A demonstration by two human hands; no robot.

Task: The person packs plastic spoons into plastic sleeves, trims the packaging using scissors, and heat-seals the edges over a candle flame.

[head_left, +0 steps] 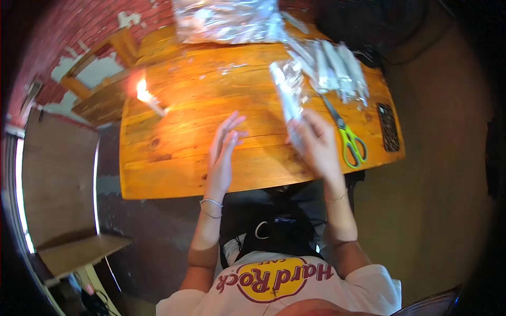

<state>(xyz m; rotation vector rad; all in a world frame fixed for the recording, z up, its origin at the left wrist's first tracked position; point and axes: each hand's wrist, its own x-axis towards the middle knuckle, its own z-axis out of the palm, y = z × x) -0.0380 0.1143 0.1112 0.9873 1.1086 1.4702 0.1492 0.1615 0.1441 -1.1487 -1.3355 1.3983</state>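
My right hand [315, 141] grips the lower end of a clear plastic packet [288, 89] with something pale inside, raised over the wooden table [211, 158]. My left hand [225, 145] is apart from it, above the table's front part, fingers spread and nothing in them. Scissors with green and grey handles [352, 145] lie just right of my right hand. On the left of the table a lit white candle [152, 101] leans to the upper left. Several wrapped white packets [337, 71] lie side by side at the back right.
A large clear bag of plastic packets [226, 21] sits at the table's back edge. A phone in a patterned case [389, 127] lies near the right edge. A dark fan-like object [369, 21] stands behind the back right corner. Small plastic scraps [232, 67] lie towards the back.
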